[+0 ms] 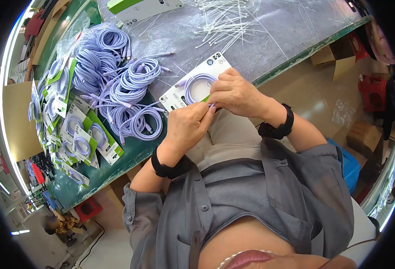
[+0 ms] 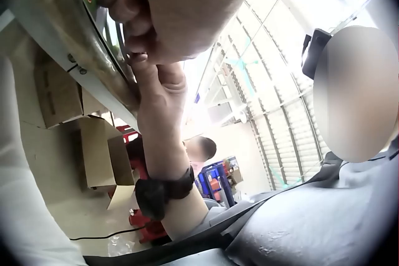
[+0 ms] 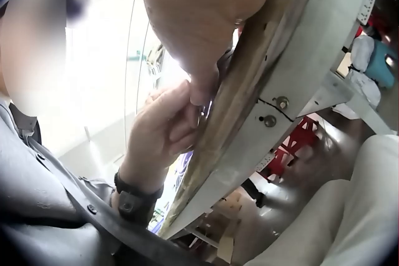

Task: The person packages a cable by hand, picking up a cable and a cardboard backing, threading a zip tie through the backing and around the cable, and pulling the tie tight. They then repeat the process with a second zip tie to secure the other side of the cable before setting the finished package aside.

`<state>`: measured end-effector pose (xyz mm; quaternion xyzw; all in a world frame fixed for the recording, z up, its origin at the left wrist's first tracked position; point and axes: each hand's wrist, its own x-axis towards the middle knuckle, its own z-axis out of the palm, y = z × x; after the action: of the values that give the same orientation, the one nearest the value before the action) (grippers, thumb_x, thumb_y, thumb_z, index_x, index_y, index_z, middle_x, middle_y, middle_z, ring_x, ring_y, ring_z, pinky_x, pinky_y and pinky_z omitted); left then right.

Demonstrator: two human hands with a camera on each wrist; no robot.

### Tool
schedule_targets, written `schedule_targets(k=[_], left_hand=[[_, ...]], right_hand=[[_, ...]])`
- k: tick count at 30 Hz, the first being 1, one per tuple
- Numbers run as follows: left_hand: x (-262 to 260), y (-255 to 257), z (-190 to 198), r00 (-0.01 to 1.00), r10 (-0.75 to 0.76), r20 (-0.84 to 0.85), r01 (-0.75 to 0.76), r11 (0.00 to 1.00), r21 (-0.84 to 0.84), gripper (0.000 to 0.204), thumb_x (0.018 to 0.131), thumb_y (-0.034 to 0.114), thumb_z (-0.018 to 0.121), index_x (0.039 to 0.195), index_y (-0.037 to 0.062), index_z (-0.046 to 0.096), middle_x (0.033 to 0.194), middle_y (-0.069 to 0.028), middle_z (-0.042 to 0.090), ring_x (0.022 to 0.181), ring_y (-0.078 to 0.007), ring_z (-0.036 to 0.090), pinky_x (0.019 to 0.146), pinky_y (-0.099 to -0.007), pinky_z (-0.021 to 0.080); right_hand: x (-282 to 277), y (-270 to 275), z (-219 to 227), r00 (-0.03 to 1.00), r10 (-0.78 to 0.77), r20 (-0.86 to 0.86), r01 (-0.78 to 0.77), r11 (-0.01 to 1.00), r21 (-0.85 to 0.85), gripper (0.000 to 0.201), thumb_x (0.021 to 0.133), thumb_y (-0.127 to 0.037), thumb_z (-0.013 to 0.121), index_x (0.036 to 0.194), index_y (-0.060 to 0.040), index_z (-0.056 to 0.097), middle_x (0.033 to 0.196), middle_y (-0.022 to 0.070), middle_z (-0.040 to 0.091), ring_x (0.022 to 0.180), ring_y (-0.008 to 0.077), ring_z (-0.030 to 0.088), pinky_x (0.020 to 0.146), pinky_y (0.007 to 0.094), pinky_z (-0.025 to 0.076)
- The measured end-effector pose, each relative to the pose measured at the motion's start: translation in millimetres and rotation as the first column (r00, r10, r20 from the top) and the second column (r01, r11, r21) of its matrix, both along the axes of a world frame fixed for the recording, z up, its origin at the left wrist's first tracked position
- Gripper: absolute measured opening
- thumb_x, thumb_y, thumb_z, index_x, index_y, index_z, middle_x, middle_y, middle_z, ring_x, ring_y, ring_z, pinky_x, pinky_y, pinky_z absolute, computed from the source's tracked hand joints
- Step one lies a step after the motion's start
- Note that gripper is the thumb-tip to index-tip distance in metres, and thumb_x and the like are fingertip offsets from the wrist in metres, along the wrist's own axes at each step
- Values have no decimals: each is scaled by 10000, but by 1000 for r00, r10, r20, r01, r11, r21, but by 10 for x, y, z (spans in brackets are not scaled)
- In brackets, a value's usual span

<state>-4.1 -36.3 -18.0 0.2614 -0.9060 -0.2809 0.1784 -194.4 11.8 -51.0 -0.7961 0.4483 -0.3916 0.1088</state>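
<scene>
A white and green cardboard card (image 1: pixel 202 68) printed "USB Cable" lies at the table's near edge, with a coiled lavender USB cable (image 1: pixel 187 92) on it. My left hand (image 1: pixel 186 125) pinches at the coil's near side, thumb and fingertips together. From the right, my right hand (image 1: pixel 238 94) has curled fingers over the card's corner and pinches the cable right beside the left fingertips. Both wrist views show the two hands meeting at the table edge; the fingers hide most of what they pinch there.
Loose coiled lavender cables (image 1: pixel 137 78) are heaped left of the card. Beyond them lies a pile of carded cables (image 1: pixel 78 139). White cable ties (image 1: pixel 224 22) are scattered at the back, near a green and white box (image 1: pixel 148 11). Cardboard boxes (image 1: pixel 336 58) stand on the floor at right.
</scene>
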Motion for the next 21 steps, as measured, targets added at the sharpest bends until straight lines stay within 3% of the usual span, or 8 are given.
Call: schedule_targets(k=[5,12,15,17,18,19,21], left_hand=[[82,-26,4,999,-7,33,7,1000,-5,297,854,188,632,624,56,497,532,-83,513,446,-250,515,426,-355,390],[165,-28,7,999,24,27,-24,1000,4,304,850,228,649,642,48,521,556,-99,516,470,-255,521,432,-350,390],[187,47,183,990,116,-79,-110,991,77,266,803,231,712,697,28,576,583,-98,529,477,-220,521,440,-327,392],[319,222,358,957,258,-134,-250,966,70,245,739,203,775,769,16,621,614,-80,549,482,-172,505,453,-293,394],[386,330,299,956,210,-205,-182,972,149,259,706,157,803,831,15,625,608,-56,548,494,-135,498,466,-264,404],[477,439,211,987,141,-81,-94,901,424,344,706,156,804,964,16,625,725,-51,611,584,-126,550,535,-238,442],[350,562,70,983,92,-157,58,660,749,360,764,122,745,1066,-6,596,919,-55,629,824,-149,597,721,-246,477]], right_hand=[[-13,2,28,1000,-2,22,0,998,68,114,729,-185,696,794,-147,611,782,-32,538,762,158,519,765,313,363],[-54,-27,19,999,35,4,-35,997,64,125,734,-184,707,822,-120,647,827,-15,589,780,165,534,770,320,359],[-75,-68,49,991,-64,118,69,997,-40,124,722,-179,709,819,-144,638,831,-34,585,795,165,529,761,311,351],[-113,-34,181,992,-109,60,114,991,-75,130,711,-163,718,823,-148,654,835,-41,599,797,167,530,769,310,351],[-100,-14,231,988,-139,71,147,983,-112,123,711,-162,719,816,-149,656,826,-44,598,793,163,528,772,311,350],[-82,7,283,982,-168,84,179,973,-149,116,711,-161,720,809,-151,658,816,-46,598,789,160,527,775,311,349],[13,68,407,983,-167,79,180,966,-186,110,712,-163,719,804,-155,661,811,-51,597,783,155,524,779,310,348]])
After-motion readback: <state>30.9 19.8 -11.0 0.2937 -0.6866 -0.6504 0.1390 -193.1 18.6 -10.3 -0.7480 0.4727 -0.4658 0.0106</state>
